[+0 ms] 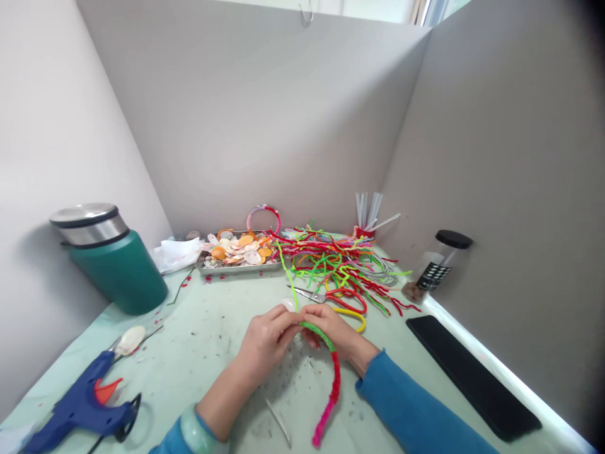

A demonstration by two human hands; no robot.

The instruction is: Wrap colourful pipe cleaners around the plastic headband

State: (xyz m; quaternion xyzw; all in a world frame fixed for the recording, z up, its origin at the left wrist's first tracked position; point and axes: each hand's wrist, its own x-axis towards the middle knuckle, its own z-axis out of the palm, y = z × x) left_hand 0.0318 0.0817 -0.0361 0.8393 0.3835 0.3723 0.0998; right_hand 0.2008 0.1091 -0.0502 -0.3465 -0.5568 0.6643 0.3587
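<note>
Along the left edge of the table point(208, 325), toward its near left corner, lies a blue glue gun point(80, 403) with an orange trigger; behind it, near the far left corner, stands a green bottle point(118, 271) with a metal lid. One pale flat piece point(132, 341) is at the nozzle of the gun, and crumpled white paper point(177, 254) is next to the bottle. Near the far edge, left of the middle, a metal tray point(243, 271) carries many shells point(246, 249), and a pink and red ring point(278, 219) stands upright behind them. In the near middle of the table, the left hand point(268, 340) has its fingers almost closed and pinches the green end of a fuzzy band point(336, 378). This band curves through red to magenta, toward the near edge. The right hand point(333, 328) is half curled and grips the same green part. Just beyond it lie scissors point(326, 296), and then a heap of coloured fuzzy stems point(326, 252) near the far edge. Toward the far right corner are a red cup point(363, 233) with whitish sticks point(373, 208) and a black-lidded jar point(432, 271). Along the right edge lies a flat black object point(472, 378).
</note>
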